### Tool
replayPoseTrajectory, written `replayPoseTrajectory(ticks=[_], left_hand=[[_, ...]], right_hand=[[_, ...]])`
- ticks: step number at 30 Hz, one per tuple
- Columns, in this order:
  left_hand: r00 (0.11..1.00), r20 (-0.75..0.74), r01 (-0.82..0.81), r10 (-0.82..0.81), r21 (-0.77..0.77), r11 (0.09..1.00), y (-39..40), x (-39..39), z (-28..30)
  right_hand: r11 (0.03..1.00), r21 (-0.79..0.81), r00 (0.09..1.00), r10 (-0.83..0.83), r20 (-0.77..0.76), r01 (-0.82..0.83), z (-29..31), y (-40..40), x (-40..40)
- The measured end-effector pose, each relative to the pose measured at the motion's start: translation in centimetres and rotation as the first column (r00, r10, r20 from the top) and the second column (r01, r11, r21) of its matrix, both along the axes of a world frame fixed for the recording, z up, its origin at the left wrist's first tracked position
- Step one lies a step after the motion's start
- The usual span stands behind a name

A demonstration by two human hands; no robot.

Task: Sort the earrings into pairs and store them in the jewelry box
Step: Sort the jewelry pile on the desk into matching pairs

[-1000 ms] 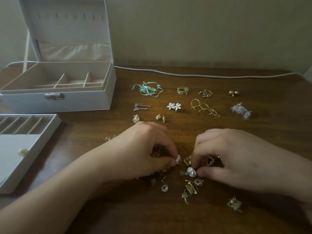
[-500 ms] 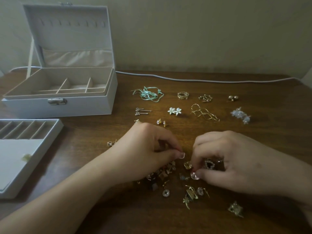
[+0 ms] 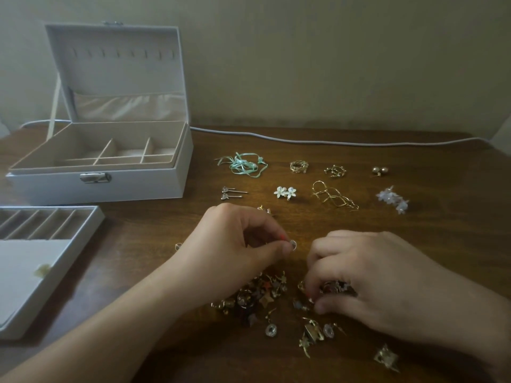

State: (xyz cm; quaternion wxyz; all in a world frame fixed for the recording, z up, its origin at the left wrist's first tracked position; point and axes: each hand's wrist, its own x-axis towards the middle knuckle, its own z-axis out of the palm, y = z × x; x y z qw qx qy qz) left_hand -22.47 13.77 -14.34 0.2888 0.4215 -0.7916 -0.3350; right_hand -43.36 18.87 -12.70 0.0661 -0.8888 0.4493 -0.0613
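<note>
Left hand [image 3: 235,252] pinches small crystal earring [image 3: 293,245] above table [image 3: 414,244]; right hand [image 3: 367,286] curled, fingers in unsorted pile [image 3: 262,297]. I judge earrings light, fiddly, snag-prone: grip by body, not hook.

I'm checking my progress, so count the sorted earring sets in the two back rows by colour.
Gold: 4, coiled hoops, spiky hoops, ball studs, wire drops
White: 2, flower studs, cluster drops
Mint green: 1, ribbon earrings
Silver: 1, pin studs
Total: 8

Dim, soft, wide-angle edge warping
</note>
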Motion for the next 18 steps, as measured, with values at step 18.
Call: replayPoseTrajectory(ticks=[18], left_hand=[[0.996,-0.090,-0.014,0.006,-0.085,0.996,0.8,-1.1,-0.4]], right_hand=[[0.972,-0.075,0.781,-0.130,0.610,0.221,-1.0,-1.8,1.0]])
